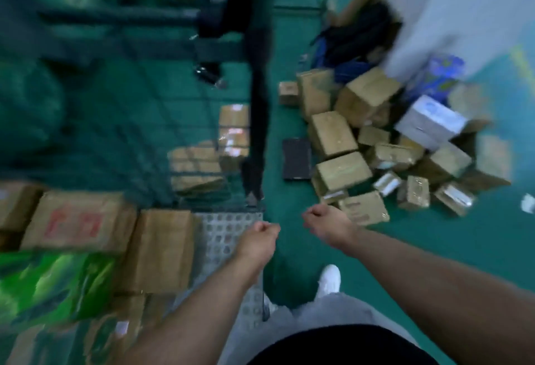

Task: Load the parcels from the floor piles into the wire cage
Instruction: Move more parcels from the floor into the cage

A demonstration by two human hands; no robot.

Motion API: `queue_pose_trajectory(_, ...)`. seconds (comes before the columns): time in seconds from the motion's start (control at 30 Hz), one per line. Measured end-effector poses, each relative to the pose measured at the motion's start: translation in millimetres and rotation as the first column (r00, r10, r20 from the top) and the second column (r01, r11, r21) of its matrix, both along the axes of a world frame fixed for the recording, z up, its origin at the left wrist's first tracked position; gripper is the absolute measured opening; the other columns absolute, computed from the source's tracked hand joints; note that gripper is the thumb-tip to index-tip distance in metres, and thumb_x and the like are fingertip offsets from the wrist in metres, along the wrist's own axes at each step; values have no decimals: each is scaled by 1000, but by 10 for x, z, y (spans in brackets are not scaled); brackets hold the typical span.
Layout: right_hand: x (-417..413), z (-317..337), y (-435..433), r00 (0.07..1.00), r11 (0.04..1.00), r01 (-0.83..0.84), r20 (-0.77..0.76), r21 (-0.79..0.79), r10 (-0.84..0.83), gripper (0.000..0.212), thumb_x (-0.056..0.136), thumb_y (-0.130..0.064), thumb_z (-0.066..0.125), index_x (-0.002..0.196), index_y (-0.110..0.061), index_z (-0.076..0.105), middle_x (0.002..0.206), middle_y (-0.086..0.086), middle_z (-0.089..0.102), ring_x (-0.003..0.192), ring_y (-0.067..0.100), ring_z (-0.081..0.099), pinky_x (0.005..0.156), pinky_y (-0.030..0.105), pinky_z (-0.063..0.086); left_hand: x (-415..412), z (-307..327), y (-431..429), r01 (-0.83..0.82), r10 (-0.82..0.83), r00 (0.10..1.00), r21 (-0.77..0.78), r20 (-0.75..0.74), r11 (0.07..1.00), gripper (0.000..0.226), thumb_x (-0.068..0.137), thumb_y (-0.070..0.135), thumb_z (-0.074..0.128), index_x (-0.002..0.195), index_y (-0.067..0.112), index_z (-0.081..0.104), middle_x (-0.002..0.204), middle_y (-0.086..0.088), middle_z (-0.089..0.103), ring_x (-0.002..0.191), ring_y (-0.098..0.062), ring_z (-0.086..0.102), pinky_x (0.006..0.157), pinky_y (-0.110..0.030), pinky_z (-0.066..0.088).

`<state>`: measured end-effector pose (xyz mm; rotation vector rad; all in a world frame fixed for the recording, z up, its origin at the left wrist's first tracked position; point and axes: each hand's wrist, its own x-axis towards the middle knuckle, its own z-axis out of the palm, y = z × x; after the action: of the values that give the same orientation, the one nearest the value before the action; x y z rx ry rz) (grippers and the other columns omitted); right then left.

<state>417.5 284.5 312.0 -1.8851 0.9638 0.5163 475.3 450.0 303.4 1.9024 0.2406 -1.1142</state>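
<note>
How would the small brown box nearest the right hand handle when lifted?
The small brown box looks like taped cardboard, so probably stiff. It looks small next to the right hand, so likely light. Its flat faces should keep it from rolling.

Green floor (492, 234) under heaped parcels (341, 172) (mostly cardboard boxes)

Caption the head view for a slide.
Left hand and right hand, fingers curled, near the part-loaded wire cage and floor parcel pile.

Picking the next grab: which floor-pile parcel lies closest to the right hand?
The brown carton at the near edge of the pile, just beyond the right hand; every other parcel lies farther back.
</note>
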Motion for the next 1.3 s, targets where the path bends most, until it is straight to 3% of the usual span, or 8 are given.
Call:
queue_pose_trajectory(0.13, -599, 348, -723, 957, 960, 280, 81, 10, -280, 25, 98, -36, 54, 99, -18, 71, 96, 6, 72, 78, 20, 64, 62, 28, 47, -201, 239, -912, 241, -237, 966, -22, 101, 970, 20, 97, 33, 60, 91, 14, 65, 87, -6, 68, 77, -21, 60, 69, -31, 43)
queue_pose_trajectory(0.27, -1297, 627, -1485, 830, 845, 533, 174, 26, -529, 23, 95, -39, 55, 93, -24, 71, 95, 1, 74, 87, 21, 70, 78, 37, 60, -577, 542, -1914, 454, -444, 884, -37, 148, 890, 18, 100, 29, 57, 91, 16, 63, 86, -4, 67, 74, -20, 61, 57, -27, 37)
queue_pose_trajectory(0.43, -2244, 904, -2424, 597, 644, 759, 293, 97, -747, 19, 98, -29, 57, 94, -17, 71, 97, 5, 74, 81, 20, 66, 64, 26, 48, -1259, 871, -3206, 594, -573, 800, -100, 180, 798, 20, 102, 29, 54, 103, 14, 67, 96, -3, 70, 81, -18, 62, 62, -27, 44)
queue_pose_trajectory(0.7, -3577, 1018, -4044, 416, 479, 873, 373, 93, -829, 18, 97, -27, 58, 88, -19, 72, 90, 2, 75, 79, 18, 67, 67, 30, 50, -2521, 1050, -5192, 656, -628, 753, -140, 197, 742, 19, 102, 31, 56, 103, 17, 68, 100, -7, 73, 94, -27, 68, 83, -41, 56)
queue_pose_trajectory(0.83, -3959, 1097, -4692, 388, 448, 891, 381, 78, -839, 20, 94, -27, 55, 88, -19, 73, 91, 9, 76, 76, 21, 64, 70, 39, 53, -2931, 1158, -5894, 653, -629, 757, -169, 179, 738, 18, 104, 28, 54, 106, 15, 66, 102, -6, 69, 86, -20, 64, 62, -27, 51)
queue_pose_trajectory(1.03, -4017, 1030, -5400, 338, 402, 907, 353, 126, -873, 20, 100, -26, 52, 96, -24, 72, 91, -1, 75, 95, 30, 71, 78, 39, 56, -2928, 1134, -6615, 698, -675, 713, -102, 188, 709, 17, 102, 36, 55, 106, 24, 67, 103, 0, 71, 96, -21, 68, 69, -30, 49)
queue_pose_trajectory(1.13, -3925, 978, -5696, 309, 378, 913, 345, 152, -886, 21, 101, -26, 52, 95, -21, 72, 93, 3, 75, 90, 27, 70, 74, 36, 53, -2787, 1083, -7012, 714, -696, 697, -78, 172, 695, 17, 100, 35, 57, 106, 23, 67, 103, -1, 72, 95, -22, 69, 69, -32, 49)
queue_pose_trajectory(1.3, -3878, 993, -6282, 224, 283, 950, 337, 136, -914, 18, 99, -23, 55, 94, -17, 72, 91, 1, 75, 82, 20, 70, 82, 41, 58, -2630, 966, -7902, 767, -756, 641, -96, 129, 634, 18, 101, 31, 56, 107, 18, 67, 103, -9, 72, 87, -24, 66, 69, -34, 50)
